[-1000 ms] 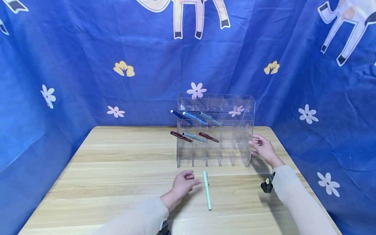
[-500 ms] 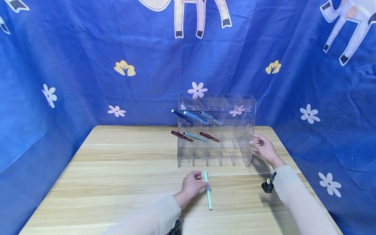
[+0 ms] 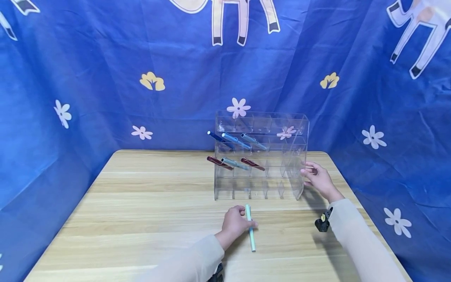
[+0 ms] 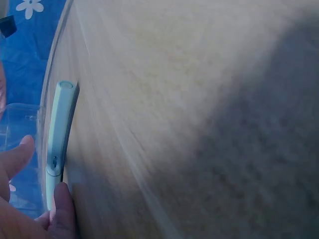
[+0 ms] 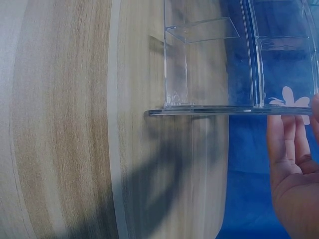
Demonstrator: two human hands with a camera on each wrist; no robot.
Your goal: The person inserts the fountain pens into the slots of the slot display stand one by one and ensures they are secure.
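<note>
A mint-green capped pen (image 3: 251, 239) lies on the table in front of a clear plastic tiered rack (image 3: 258, 184). My left hand (image 3: 235, 224) pinches the pen near its middle, the thumb crossing over it. In the left wrist view, the thumb and a finger flank the pen (image 4: 61, 119), whose clear upper length points away from the hand. My right hand (image 3: 320, 181) touches the rack's right side panel. The right wrist view has the fingers of that hand (image 5: 299, 194) extended, their tips against the panel (image 5: 214, 110); the thumb is mostly cut off.
Several pens slant in the rack's left compartments. The upper row holds a dark blue pen (image 3: 220, 140), a light blue pen (image 3: 236, 141) and a grey-blue pen (image 3: 253, 141). Below are dark red and pale blue ones. A blue patterned curtain (image 3: 183, 105) surrounds the wooden table (image 3: 141, 203).
My left hand has moved right to the mint-green pen, and its thumb now crosses it. The right hand stays at the rack's side. The head view has shifted slightly.
</note>
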